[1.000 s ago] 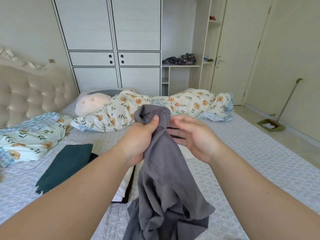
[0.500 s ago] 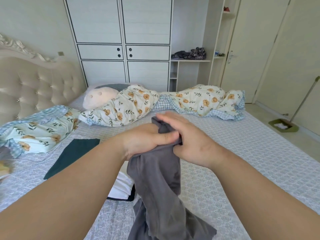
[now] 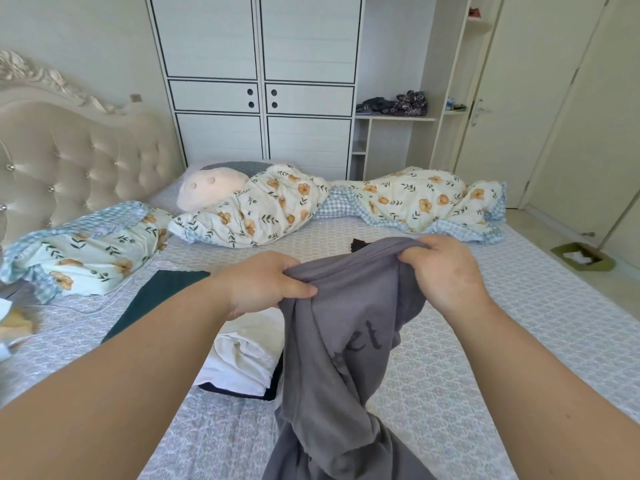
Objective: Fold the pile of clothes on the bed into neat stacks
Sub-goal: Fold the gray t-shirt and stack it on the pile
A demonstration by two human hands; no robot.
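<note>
1. The left hand (image 3: 266, 285) has its grip curled tight on the upper edge of the grey shirt (image 3: 343, 358), thumb lying across the bunched cloth.
2. The right hand (image 3: 441, 271) pinches the same edge further right, so the fabric stretches between the two hands above the bed (image 3: 519, 306).
3. The shirt hangs down from both hands toward the bottom of the view, twisted in its lower part; dark lettering shows faintly through the cloth.
4. A folded white garment (image 3: 246, 355) lies on the bed just left of the hanging shirt, on top of something dark.
5. A flat dark green garment (image 3: 162, 292) lies further left, partly hidden by the left forearm.
6. A floral quilt (image 3: 277, 206) is bunched along the far side of the bed.
</note>
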